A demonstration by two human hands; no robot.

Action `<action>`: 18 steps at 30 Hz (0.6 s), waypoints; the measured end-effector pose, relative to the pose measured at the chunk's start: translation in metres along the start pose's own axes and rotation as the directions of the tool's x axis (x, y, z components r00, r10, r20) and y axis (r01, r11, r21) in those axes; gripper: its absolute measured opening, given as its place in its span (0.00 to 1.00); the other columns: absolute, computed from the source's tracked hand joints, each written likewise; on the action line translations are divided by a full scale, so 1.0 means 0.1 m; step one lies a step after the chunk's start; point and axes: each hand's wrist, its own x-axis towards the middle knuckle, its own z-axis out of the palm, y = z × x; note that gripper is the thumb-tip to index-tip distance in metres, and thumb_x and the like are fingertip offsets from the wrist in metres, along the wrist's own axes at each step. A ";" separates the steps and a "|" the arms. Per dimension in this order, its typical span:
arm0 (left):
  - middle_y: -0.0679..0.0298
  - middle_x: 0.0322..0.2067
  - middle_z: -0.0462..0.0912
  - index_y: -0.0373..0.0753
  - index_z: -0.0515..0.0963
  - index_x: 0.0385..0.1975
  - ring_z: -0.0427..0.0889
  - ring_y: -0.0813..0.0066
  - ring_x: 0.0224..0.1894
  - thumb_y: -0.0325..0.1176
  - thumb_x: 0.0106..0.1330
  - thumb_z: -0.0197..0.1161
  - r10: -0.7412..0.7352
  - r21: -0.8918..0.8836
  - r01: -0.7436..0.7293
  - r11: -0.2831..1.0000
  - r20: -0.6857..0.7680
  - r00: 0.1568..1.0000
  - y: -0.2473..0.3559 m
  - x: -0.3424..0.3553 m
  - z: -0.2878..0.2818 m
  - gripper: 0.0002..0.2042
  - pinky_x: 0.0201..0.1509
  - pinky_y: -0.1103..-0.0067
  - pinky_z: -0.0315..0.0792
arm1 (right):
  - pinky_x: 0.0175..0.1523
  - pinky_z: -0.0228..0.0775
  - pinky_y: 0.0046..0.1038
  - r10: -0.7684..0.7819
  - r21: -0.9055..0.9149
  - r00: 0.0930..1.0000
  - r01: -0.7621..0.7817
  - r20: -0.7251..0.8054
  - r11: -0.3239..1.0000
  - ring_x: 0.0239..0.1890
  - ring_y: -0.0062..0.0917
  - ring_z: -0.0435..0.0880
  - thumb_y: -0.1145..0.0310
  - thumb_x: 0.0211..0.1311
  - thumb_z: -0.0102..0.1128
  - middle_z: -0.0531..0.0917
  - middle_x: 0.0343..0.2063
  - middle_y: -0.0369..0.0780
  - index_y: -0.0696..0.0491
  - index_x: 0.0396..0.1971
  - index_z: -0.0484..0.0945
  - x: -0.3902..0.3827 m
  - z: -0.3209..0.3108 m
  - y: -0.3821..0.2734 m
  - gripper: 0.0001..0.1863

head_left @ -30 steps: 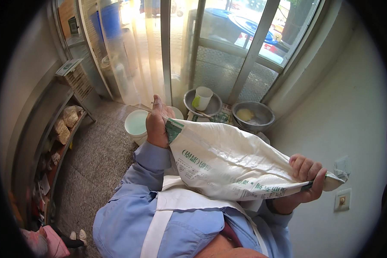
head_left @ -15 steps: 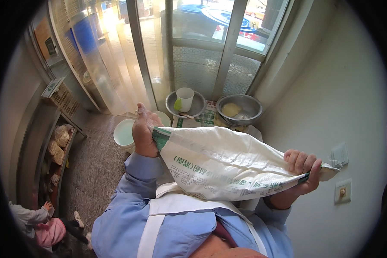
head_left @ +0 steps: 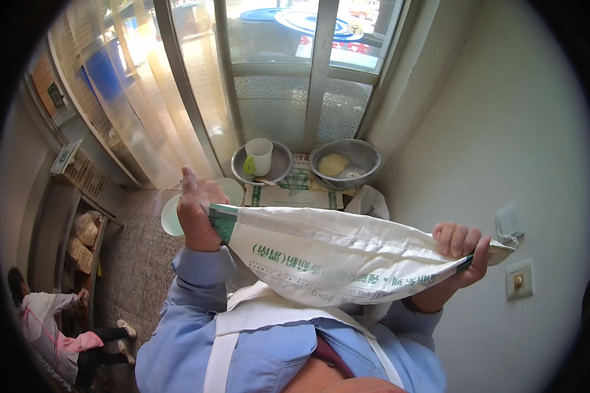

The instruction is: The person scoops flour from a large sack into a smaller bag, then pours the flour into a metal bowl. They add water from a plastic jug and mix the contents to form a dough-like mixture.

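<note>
A glass door (head_left: pixel 269 98) stands beyond the person and a pale wall (head_left: pixel 498 131) rises to the right. In front of the person's white apron (head_left: pixel 262 322) is a long white sack (head_left: pixel 328 252) with green print, raised off the floor (head_left: pixel 134 236) between the two hands. Its long axis runs crosswise, left to right, with the right end somewhat lower in view; the middle sags toward the apron and the right end is gathered narrow. Two metal bowls, one on the left (head_left: pixel 283 165) and one on the right (head_left: pixel 368 157), sit past its far edge, apart from it.

Neither hand is clearly nearer, since each is at one end. The right hand (head_left: pixel 467 257) has its fingers (head_left: pixel 451 237) curled firmly round the gathered end, a short tip poking out past them. The left hand (head_left: pixel 200 213) meets the green corner, thumb raised; whether its fingers pinch the cloth, I cannot tell.
</note>
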 end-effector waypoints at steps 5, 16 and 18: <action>0.68 0.08 0.56 0.46 0.57 0.11 0.56 0.78 0.11 0.49 0.66 0.45 -0.013 -0.026 0.011 1.000 -0.084 0.996 -0.02 -0.01 0.14 0.22 0.16 0.81 0.54 | 0.29 0.54 0.27 0.025 0.004 0.998 -0.026 0.064 1.000 0.13 0.18 0.53 0.57 0.66 0.30 0.57 0.09 0.29 0.46 0.12 0.55 0.10 -0.13 0.00 0.21; 0.72 0.07 0.52 0.48 0.55 0.10 0.53 0.81 0.10 0.49 0.67 0.42 0.079 0.079 -0.076 0.994 -0.032 0.996 -0.03 0.07 0.38 0.22 0.15 0.83 0.53 | 0.28 0.51 0.25 0.034 0.054 0.994 -0.040 0.106 0.998 0.13 0.17 0.53 0.56 0.66 0.30 0.58 0.10 0.29 0.46 0.13 0.55 0.22 -0.19 -0.04 0.21; 0.72 0.07 0.52 0.48 0.55 0.10 0.53 0.81 0.10 0.50 0.67 0.42 0.055 0.070 -0.052 0.996 -0.051 0.997 -0.01 0.08 0.36 0.22 0.15 0.83 0.53 | 0.28 0.51 0.25 0.025 0.060 0.994 -0.031 0.109 0.998 0.13 0.17 0.53 0.56 0.66 0.30 0.59 0.10 0.29 0.46 0.13 0.55 0.24 -0.17 -0.04 0.21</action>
